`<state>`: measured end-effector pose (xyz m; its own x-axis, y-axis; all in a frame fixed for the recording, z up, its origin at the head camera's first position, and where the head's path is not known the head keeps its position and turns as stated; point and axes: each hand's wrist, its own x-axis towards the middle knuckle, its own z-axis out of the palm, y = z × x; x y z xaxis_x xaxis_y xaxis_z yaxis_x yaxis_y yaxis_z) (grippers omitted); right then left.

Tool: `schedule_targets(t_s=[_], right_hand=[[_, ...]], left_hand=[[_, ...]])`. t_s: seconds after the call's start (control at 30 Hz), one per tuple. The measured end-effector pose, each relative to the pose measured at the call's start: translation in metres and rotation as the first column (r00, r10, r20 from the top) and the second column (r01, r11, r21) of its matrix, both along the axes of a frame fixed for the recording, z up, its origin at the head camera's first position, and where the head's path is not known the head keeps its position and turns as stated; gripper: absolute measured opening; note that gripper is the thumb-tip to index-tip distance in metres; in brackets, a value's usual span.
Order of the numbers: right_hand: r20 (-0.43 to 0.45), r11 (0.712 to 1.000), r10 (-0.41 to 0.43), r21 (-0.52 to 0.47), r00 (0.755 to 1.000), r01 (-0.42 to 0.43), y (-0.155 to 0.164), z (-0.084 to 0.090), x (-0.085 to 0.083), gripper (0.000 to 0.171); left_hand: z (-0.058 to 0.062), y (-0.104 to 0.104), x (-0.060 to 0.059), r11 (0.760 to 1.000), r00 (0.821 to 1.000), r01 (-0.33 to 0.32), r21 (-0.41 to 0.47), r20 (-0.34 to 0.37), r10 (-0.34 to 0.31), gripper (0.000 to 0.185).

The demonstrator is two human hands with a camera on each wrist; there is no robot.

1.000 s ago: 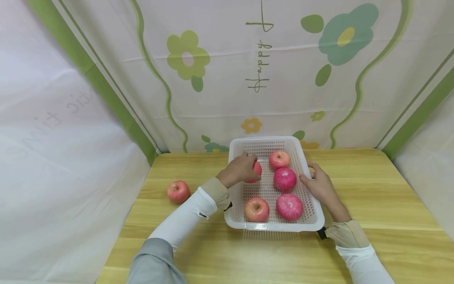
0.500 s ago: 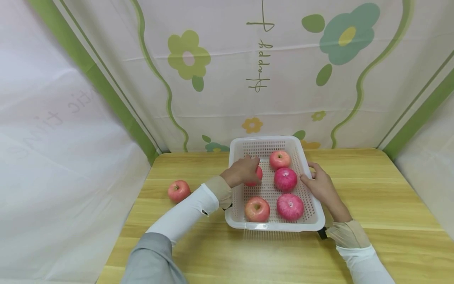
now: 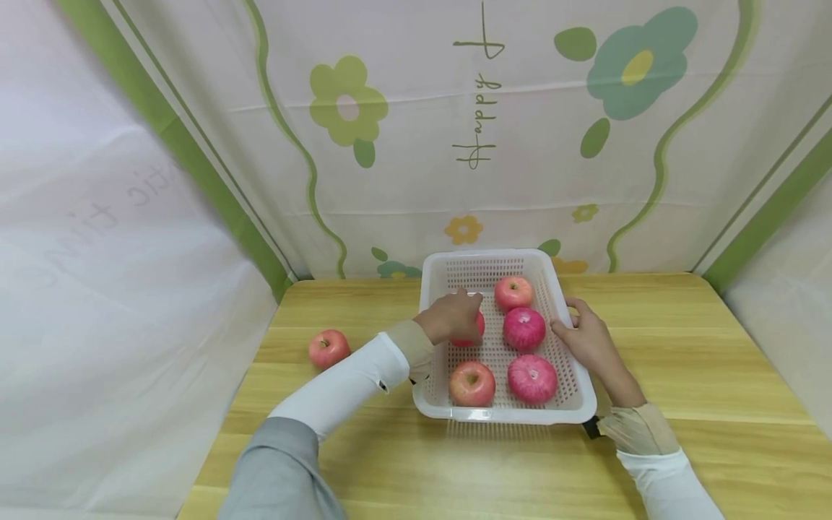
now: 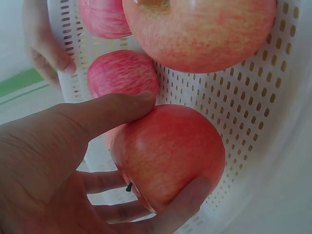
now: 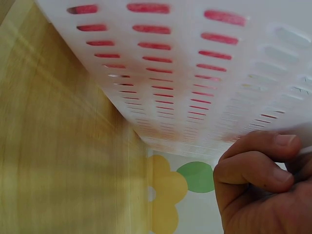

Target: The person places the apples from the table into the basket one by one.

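Note:
My left hand (image 3: 454, 318) holds a red apple (image 4: 170, 151) inside the white slotted basket (image 3: 507, 415), thumb on one side and fingers curled round the other; its stem shows in the left wrist view. My right hand (image 3: 590, 341) grips the basket's right rim, thumb over the edge and fingers curled beneath it in the right wrist view. Down the basket's right side lie a light red apple (image 3: 513, 293), a dark pink apple (image 3: 523, 328) and a larger pink apple (image 3: 532, 379). A yellowish-red apple (image 3: 471, 384) sits at the near left inside.
One more apple (image 3: 328, 349) lies on the wooden table (image 3: 279, 462), left of the basket and beside my left forearm. A flower-printed white curtain (image 3: 416, 180) hangs behind the table's back edge, with further curtain at both sides.
My left hand has shifted slightly right and nearer within the basket, bringing the red apple along. The right hand and the basket have stayed put.

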<state>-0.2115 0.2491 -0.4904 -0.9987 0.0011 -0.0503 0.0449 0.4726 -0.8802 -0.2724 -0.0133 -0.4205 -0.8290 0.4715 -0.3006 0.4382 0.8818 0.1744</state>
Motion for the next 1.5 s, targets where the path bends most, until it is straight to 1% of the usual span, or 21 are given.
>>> schedule_targets(t_s=[0.2,0.4,0.5,0.7,0.87,1.07,1.17,1.33,1.5], right_hand=[[0.004,1.0,0.004,-0.003,1.0,-0.004,0.001,0.001,0.0,0.066],[0.005,1.0,0.003,-0.004,1.0,-0.003,0.0,0.002,-0.001,0.066],[0.005,1.0,0.003,-0.001,1.0,-0.003,0.0,0.003,-0.001,0.066],[0.009,1.0,0.002,0.003,1.0,-0.002,-0.002,0.004,-0.001,0.067],[0.012,1.0,0.0,0.007,1.0,0.0,-0.001,0.004,0.0,0.067],[0.014,1.0,0.0,0.008,1.0,0.0,0.0,0.004,0.0,0.067],[0.014,1.0,-0.002,0.005,1.0,0.002,0.0,0.004,0.0,0.066],[0.009,1.0,0.0,0.002,1.0,0.0,0.001,0.003,0.001,0.066],[0.006,1.0,0.0,0.003,1.0,0.0,0.0,0.002,0.002,0.066]], left_hand=[[0.001,0.004,0.001,0.999,1.0,0.007,-0.041,-0.014,-0.008,0.079],[0.0,0.008,0.0,1.0,1.0,-0.009,-0.027,0.022,0.01,0.071],[-0.003,0.009,0.0,1.0,0.999,-0.002,-0.022,0.038,0.003,0.068],[-0.007,0.011,0.001,1.0,1.0,0.024,-0.019,0.016,-0.024,0.061],[-0.006,0.013,0.003,0.999,1.0,0.025,-0.042,0.003,-0.025,0.065],[-0.005,0.015,0.006,0.998,1.0,0.022,-0.065,0.022,-0.021,0.077],[-0.006,0.016,0.007,0.997,0.999,0.023,-0.071,0.04,-0.02,0.08],[-0.009,0.016,0.007,0.997,0.998,0.032,-0.077,0.055,-0.027,0.076],[-0.01,0.017,0.008,0.995,0.999,0.03,-0.092,0.044,-0.026,0.073]])
